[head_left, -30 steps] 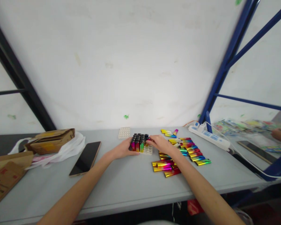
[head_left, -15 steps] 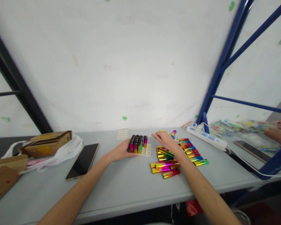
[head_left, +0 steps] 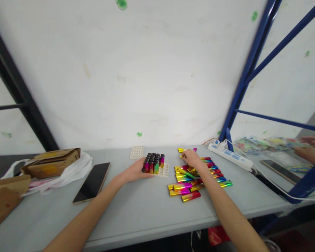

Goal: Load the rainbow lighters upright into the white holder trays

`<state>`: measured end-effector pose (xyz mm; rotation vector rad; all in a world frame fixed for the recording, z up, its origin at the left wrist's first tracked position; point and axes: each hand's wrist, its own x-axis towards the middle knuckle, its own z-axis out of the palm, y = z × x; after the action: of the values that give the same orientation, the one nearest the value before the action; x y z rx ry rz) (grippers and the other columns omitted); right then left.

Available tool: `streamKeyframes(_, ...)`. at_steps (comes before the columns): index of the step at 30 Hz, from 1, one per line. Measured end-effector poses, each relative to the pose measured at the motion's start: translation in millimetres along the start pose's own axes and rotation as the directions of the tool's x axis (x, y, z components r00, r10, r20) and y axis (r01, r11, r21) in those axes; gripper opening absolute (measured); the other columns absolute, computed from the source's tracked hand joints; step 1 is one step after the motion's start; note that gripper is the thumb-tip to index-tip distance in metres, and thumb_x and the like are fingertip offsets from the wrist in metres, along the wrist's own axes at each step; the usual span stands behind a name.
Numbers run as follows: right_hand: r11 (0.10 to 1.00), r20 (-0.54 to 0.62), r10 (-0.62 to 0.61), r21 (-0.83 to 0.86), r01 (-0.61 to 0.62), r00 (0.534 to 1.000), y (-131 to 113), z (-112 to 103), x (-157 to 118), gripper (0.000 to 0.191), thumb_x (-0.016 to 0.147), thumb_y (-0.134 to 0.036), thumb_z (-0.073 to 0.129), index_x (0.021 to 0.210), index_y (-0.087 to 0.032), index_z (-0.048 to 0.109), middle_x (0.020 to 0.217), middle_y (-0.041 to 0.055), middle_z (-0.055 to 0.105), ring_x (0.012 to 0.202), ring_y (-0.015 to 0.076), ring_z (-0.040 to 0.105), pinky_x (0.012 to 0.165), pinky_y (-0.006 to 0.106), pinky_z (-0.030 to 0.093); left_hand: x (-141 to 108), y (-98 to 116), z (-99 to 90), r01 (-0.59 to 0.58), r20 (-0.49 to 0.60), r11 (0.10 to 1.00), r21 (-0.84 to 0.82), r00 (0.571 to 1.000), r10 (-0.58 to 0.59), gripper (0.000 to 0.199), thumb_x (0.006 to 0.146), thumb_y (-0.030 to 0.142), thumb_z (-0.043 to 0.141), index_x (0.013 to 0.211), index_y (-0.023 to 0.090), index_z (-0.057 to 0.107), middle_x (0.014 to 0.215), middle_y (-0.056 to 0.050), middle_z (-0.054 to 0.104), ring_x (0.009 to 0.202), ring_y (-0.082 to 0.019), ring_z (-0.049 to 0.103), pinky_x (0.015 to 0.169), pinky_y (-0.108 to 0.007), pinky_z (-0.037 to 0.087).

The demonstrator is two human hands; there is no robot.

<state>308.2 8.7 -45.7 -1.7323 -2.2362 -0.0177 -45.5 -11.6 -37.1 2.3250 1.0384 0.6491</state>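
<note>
Lighters (head_left: 153, 164), black-topped and metallic-coloured, stand upright in a pale socketed tray (head_left: 163, 171) on the grey table (head_left: 136, 213). Clock positions are read from this tray, with 12 o'clock toward the white wall (head_left: 157, 87). Exposed sockets show at the 4 o'clock corner of the tray; a purple-to-gold lighter stands at the 2 o'clock side of the group.

The left hand (head_left: 136, 170) bears on the 9 o'clock side of the group. Thumb and fingers are spread to the depth of the block and clasp it, the thumb along the near face; the far fingertips are hidden.

The right hand (head_left: 191, 158) is at 3 o'clock, above the far part of the loose metallic-coloured pieces (head_left: 191, 196). Its fingers are bent, with the tips at a yellow piece (head_left: 182, 156); whether they grip it cannot be told. The loose pieces lie flat, partly overlapping, between 2 and 4 o'clock.

A second pale tray (head_left: 137, 152) lies at 10 o'clock. A dark-screened phone (head_left: 92, 182) lies between 8 and 9 o'clock. A cardboard box (head_left: 54, 162) and a white plastic bag (head_left: 80, 169) are at 9 o'clock, touching. A white power strip (head_left: 231, 154) lies between 2 and 3 o'clock. Another person's hands (head_left: 307, 154) appear at 3 o'clock, at the view edge, beyond a blue frame (head_left: 237, 101).
</note>
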Motion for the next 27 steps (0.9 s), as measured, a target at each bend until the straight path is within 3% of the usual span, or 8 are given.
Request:
streamKeyframes(5,0.999,-0.077,0.016,0.031,-0.014,0.997,-13.2,-1.1,-1.0,0.015,0.096,-0.022,0.060,0.107,-0.016,0.069,0.115,0.0153,0.070,0.110,0.0255,0.064,0.099,0.037,0.043,0.0,-2.9,0.7,-0.012,0.000,1.000,-0.021,1.000,0.012,0.074,0.072,0.057,0.083,0.129,0.017,0.057,0.130,-0.011,0.067,0.116,-0.034,0.063,0.104,-0.043,0.050)
streamKeyframes(10,0.913,-0.337,0.051,0.397,0.093,0.940,-31.7,-1.8,2.3,0.017,0.093,-0.035,0.064,0.099,-0.019,0.059,0.096,0.0071,0.070,0.089,0.0223,0.065,0.082,0.033,0.047,0.6,-7.0,2.0,-0.054,0.010,0.998,-0.036,0.998,0.055,0.074,0.074,0.056,0.083,0.131,0.018,0.056,0.132,-0.010,0.066,0.118,-0.034,0.062,0.105,-0.041,0.049)
streamKeyframes(12,0.770,-0.370,0.123,0.621,0.146,0.921,-40.7,-1.0,5.1,0.027,0.088,-0.045,0.069,0.093,-0.021,0.057,0.082,0.0017,0.065,0.076,0.0189,0.061,0.071,0.030,0.046,0.7,-8.7,2.6,-0.056,0.012,0.998,-0.030,0.998,0.057,0.073,0.076,0.057,0.081,0.131,0.018,0.056,0.132,-0.010,0.066,0.118,-0.034,0.062,0.105,-0.041,0.049)
streamKeyframes(14,0.545,-0.313,0.179,0.821,0.171,0.933,-49.9,-0.7,7.2,0.038,0.082,-0.053,0.072,0.097,-0.021,0.057,0.073,-0.0027,0.059,0.064,0.0151,0.055,0.060,0.027,0.042,0.8,-10.5,3.0,-0.045,0.011,0.999,-0.025,0.999,0.045,0.072,0.076,0.058,0.080,0.130,0.017,0.056,0.130,-0.010,0.066,0.115,-0.034,0.063,0.103,-0.043,0.050)
streamKeyframes(16,0.325,-0.212,0.184,0.935,0.144,0.960,-58.3,-1.3,7.5,0.047,0.078,-0.057,0.075,0.104,-0.021,0.059,0.068,-0.0058,0.054,0.056,0.0117,0.049,0.052,0.024,0.036,0.8,-11.6,3.2,-0.035,0.010,0.999,-0.026,0.999,0.035,0.073,0.075,0.059,0.081,0.129,0.017,0.057,0.128,-0.011,0.067,0.112,-0.033,0.063,0.103,-0.044,0.050)
streamKeyframes(18,0.180,-0.133,0.156,0.978,0.104,0.979,-64.7,-2.8,5.8,0.049,0.074,-0.057,0.079,0.102,-0.020,0.063,0.067,-0.0066,0.052,0.054,0.0096,0.046,0.051,0.023,0.035,0.8,-10.8,3.0,-0.040,0.008,0.999,-0.036,0.999,0.040,0.073,0.074,0.059,0.081,0.129,0.018,0.058,0.127,-0.011,0.067,0.111,-0.033,0.063,0.103,-0.044,0.049)
streamKeyframes(23,-0.059,0.013,0.153,0.998,-0.004,0.988,-72.8,-5.6,-2.2,0.042,0.064,-0.047,0.091,0.080,-0.018,0.065,0.076,-0.0014,0.064,0.072,0.0135,0.064,0.075,0.029,0.053,0.6,-2.0,1.5,-0.032,0.005,0.998,-0.062,0.999,0.032,0.074,0.072,0.054,0.084,0.131,0.017,0.057,0.130,-0.011,0.067,0.114,-0.033,0.063,0.103,-0.043,0.050)
streamKeyframes(27,-0.182,0.034,0.134,0.983,-0.010,0.990,-75.3,-7.0,-5.4,0.038,0.064,-0.038,0.093,0.079,-0.020,0.064,0.087,0.0027,0.072,0.093,0.0209,0.072,0.095,0.037,0.053,0.8,2.4,1.0,-0.029,0.016,0.998,-0.057,0.999,0.030,0.072,0.072,0.052,0.084,0.129,0.017,0.058,0.128,-0.011,0.068,0.113,-0.033,0.064,0.103,-0.044,0.050)
